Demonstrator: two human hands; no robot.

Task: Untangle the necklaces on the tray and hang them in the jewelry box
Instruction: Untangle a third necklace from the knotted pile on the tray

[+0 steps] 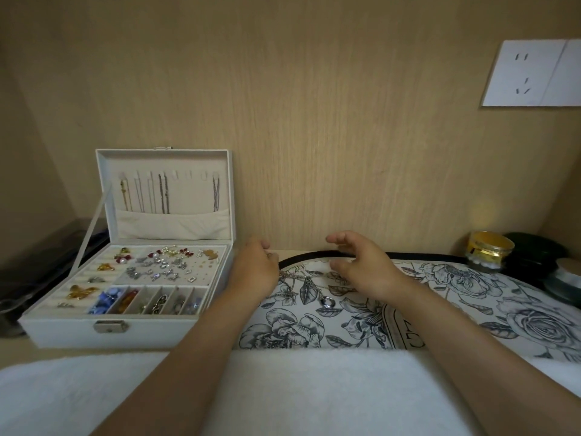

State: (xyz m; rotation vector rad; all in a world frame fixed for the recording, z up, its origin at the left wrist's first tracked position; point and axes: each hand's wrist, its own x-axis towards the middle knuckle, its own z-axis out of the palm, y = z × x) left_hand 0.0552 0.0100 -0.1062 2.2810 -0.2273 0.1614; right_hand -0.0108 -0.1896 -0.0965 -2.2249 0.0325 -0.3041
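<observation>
- On the floral tray, just right of the open jewelry box, the tangled necklaces lie between your hands, with a ring pendant at their near end.
- Your left hand has its fingers curled in where a chain runs up to it. I cannot tell whether you actually have the chain pinched.
- Your right hand hovers over the tray's far edge, fingers loosely spread and holding nothing.
- You look to be at the untangling step. Several chains already hang in the lid.
- Next, bring the right fingers down to tease one strand free, then carry it left to a bare hook.
</observation>
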